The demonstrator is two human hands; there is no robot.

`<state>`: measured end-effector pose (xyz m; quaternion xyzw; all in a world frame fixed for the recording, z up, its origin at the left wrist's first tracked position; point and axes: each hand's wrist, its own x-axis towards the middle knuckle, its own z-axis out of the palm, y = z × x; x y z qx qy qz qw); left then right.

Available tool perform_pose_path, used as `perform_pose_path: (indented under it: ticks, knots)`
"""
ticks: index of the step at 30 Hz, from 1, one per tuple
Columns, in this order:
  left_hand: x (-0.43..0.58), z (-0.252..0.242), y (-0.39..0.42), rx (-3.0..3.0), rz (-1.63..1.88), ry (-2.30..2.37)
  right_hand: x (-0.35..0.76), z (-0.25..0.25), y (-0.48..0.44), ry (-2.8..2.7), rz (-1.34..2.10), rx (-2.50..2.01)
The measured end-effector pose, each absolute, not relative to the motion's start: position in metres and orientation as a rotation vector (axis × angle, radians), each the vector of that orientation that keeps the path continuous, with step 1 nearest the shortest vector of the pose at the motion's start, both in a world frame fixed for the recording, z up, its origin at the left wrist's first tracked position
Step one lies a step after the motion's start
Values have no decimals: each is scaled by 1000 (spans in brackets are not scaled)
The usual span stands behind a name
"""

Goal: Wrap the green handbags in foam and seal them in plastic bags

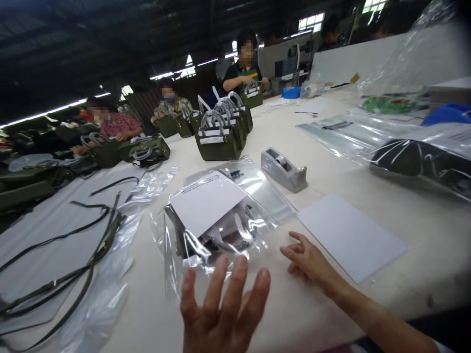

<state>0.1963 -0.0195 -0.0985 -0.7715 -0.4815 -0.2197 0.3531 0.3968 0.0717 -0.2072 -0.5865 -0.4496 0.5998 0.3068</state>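
Observation:
My left hand (224, 309) is raised at the bottom centre, fingers spread, holding nothing. Just beyond its fingertips lies a clear plastic bag (167, 267) with a dark green handbag (180, 233) inside. A white printed sheet (208, 203) rests on top, though I cannot tell whether it is in or on the plastic. To the right, my right hand (307, 260) hovers over the table with its fingers apart and nothing between them. Blank white paper (351, 238) lies beside that hand. Behind the bagged handbag stands a grey tape dispenser (283, 169).
Several green handbags (217, 147) with wrapped handles stand upright farther back. Dark straps (99, 252) lie on the left over plastic. At right are flat clear bags (342, 130) and a wrapped dark item (397, 157). Co-workers (246, 73) sit across the table (415, 211).

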Motion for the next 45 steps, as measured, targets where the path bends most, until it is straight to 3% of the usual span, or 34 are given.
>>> perform_pose_path:
  ticks: [4, 9, 15, 19, 24, 29, 38, 42, 45]
  knots:
    - [178, -79, 7, -2031, -154, -1421, 363, -209, 80, -899, 1833, -1494]
    - [166, -88, 27, -2165, -72, -1418, 325, -212, 77, -943, 2069, -1442]
    - [172, -86, 27, -2344, 91, -1610, 305, -206, 76, -1209, 1773, -1324]
    - [147, -37, 39, -2322, -48, -1782, 301, -167, 104, -1451, 1497, -1189]
    - [95, 31, 79, -2113, -217, -1888, 264, -76, 157, -1519, 1592, -933]
    - [42, 65, 115, -1968, -589, -1984, 234, -1, 179, -1615, 1534, -852]
    - [59, 114, 84, -2119, -836, -2293, 278, 56, 162, -1866, 1373, -769]
    - [96, 108, 57, -2303, -1009, -2428, 310, 78, 161, -2161, 1294, -909]
    - [117, 86, 40, -2387, -1268, -2544, 329, 64, 164, -2379, 1327, -1036]
